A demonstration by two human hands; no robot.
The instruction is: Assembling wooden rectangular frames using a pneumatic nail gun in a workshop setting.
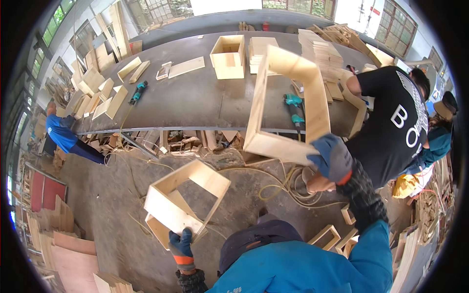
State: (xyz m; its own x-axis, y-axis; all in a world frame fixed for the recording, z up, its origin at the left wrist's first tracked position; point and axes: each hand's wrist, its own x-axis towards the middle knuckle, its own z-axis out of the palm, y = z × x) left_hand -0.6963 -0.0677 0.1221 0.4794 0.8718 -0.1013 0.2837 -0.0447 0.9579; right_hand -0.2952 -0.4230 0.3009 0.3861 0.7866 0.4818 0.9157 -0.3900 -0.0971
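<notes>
My left hand, in a grey-blue and orange work glove, grips the lower edge of an open wooden box frame over the floor. The frame is tilted, and a slanted board shows inside its opening. Raised to the right, my right hand, gloved alike, is closed on the lower right corner of a second, larger-looking wooden frame. This one stands up in front of the workbench. Through its opening a teal nail gun shows on the bench. My fingertips behind both frames are partly hidden.
On the bench are an open wooden box, stacked panels, another teal nail gun and loose boards. Coiled yellow hose lies on the floor. A person in black stands close right; another in blue is far left.
</notes>
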